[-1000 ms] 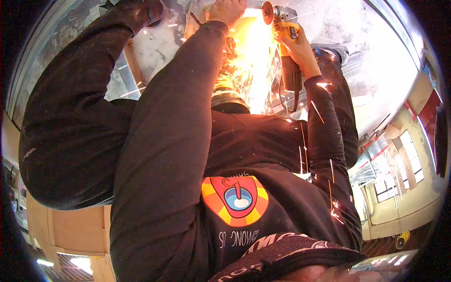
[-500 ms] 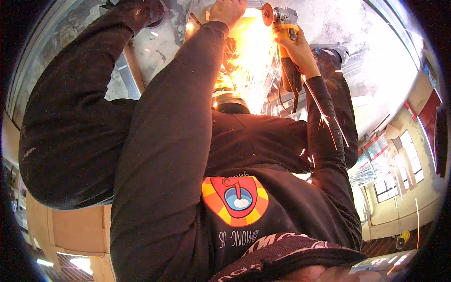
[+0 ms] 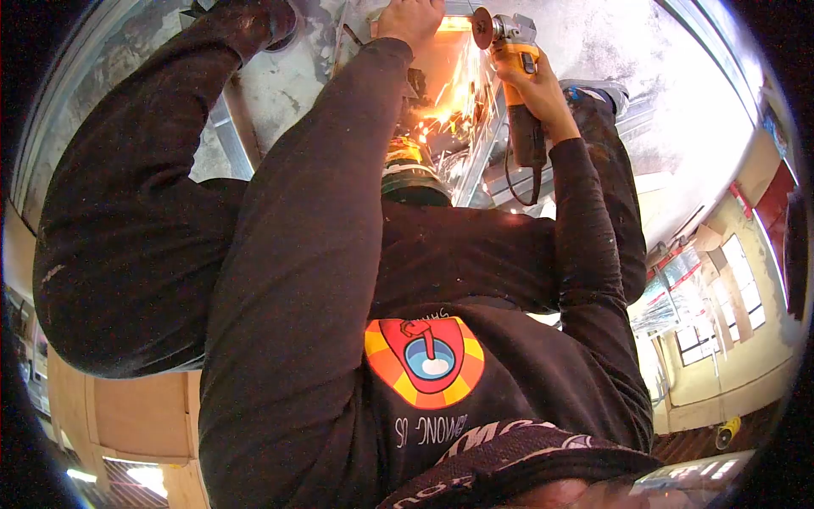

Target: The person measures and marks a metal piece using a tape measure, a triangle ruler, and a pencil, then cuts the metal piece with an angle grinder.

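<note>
My right hand [image 3: 543, 95] is wrapped around a yellow and black angle grinder [image 3: 519, 72], its cord hanging below the body. The grinder's disc [image 3: 482, 28] stands just right of the end of a metal bar [image 3: 456, 24] lit orange. At the top edge of the view my left hand [image 3: 411, 20] is closed over the bar, some fingers being cut off by the frame. Orange sparks [image 3: 449, 110] fall between my forearms. Whether the disc touches the metal cannot be made out.
A round dark container with a yellow band [image 3: 414, 174] stands between my legs, right below the sparks. Metal profiles [image 3: 475, 165] lie beside it on the stained grey floor [image 3: 593, 38]. My shoe [image 3: 606, 92] is near the grinder. Wooden panels [image 3: 140, 411] stand at lower left.
The broad, bright shower of sparks has shrunk to a thin scatter. The grinder's disc has shifted very slightly left; my left hand has stayed in place.
</note>
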